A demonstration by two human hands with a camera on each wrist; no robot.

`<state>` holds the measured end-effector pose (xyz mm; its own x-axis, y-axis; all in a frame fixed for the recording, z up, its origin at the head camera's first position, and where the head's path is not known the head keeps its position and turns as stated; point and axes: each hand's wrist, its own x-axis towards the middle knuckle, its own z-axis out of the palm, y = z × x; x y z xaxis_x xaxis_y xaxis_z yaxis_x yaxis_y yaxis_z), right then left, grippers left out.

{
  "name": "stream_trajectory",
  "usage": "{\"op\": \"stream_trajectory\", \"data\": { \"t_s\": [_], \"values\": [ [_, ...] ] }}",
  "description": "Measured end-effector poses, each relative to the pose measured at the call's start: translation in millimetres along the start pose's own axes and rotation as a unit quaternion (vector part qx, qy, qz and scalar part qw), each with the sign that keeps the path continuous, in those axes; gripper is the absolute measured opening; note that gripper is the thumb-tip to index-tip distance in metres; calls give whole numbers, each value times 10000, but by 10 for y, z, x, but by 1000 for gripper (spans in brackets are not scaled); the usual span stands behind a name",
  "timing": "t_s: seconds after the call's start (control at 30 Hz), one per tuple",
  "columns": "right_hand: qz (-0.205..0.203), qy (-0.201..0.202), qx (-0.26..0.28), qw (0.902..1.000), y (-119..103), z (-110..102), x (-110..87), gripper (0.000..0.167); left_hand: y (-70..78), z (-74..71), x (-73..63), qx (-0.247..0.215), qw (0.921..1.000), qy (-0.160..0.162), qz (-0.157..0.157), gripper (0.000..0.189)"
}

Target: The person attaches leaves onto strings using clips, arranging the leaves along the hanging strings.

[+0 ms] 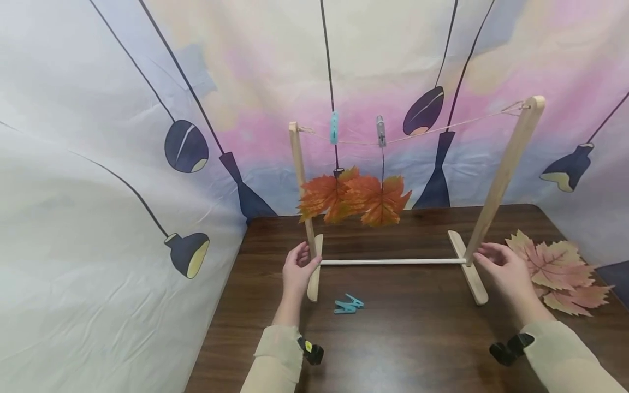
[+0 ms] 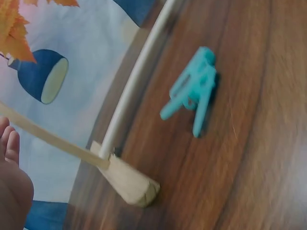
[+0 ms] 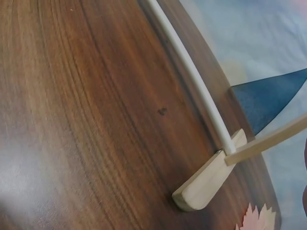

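A wooden stand [image 1: 501, 180] has two upright posts on flat feet, joined low down by a white rod [image 1: 393, 262]. My left hand [image 1: 297, 273] holds the left post near its foot, thumb toward the front. The right hand [image 1: 508, 273] grips the right post low down, beside its foot. A string [image 1: 432, 131] runs between the post tops. On it, a blue clothespin [image 1: 334, 128] and a grey clothespin [image 1: 380, 131] stand above two orange artificial maple leaves [image 1: 321, 196] [image 1: 383, 199]. Only part of each hand shows in the wrist views.
Blue clothespins [image 2: 192, 91] lie on the brown table [image 1: 393, 349] in front of the stand. Pale pink and yellow artificial leaves [image 1: 560, 267] lie at the table's right side. A cloth backdrop [image 1: 98, 229] with painted lamps hangs behind and to the left.
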<state>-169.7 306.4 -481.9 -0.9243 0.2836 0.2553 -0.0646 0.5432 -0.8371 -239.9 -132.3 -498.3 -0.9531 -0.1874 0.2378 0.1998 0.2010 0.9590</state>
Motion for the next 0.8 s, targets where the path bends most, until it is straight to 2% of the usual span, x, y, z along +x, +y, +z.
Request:
{"op": "stream_trajectory", "data": {
  "t_s": [0.2, 0.37, 0.53, 0.8],
  "values": [
    [-55, 5, -139, 9999, 120, -38, -67, 44, -136, -78, -57, 488, 9987, -42, 122, 54],
    [-132, -61, -420, 9990, 191, -77, -85, 42, -202, -104, -112, 807, 9962, -313, 78, 54],
    [41, -313, -773, 9965, 246, -105, -121, 46, -273, -94, -191, 1061, 9924, -624, 71, 53],
    [175, -682, -1176, 9906, 390, -103, -220, 49, -384, -12, -337, 1641, 9827, -836, 188, 53]
  ]
}}
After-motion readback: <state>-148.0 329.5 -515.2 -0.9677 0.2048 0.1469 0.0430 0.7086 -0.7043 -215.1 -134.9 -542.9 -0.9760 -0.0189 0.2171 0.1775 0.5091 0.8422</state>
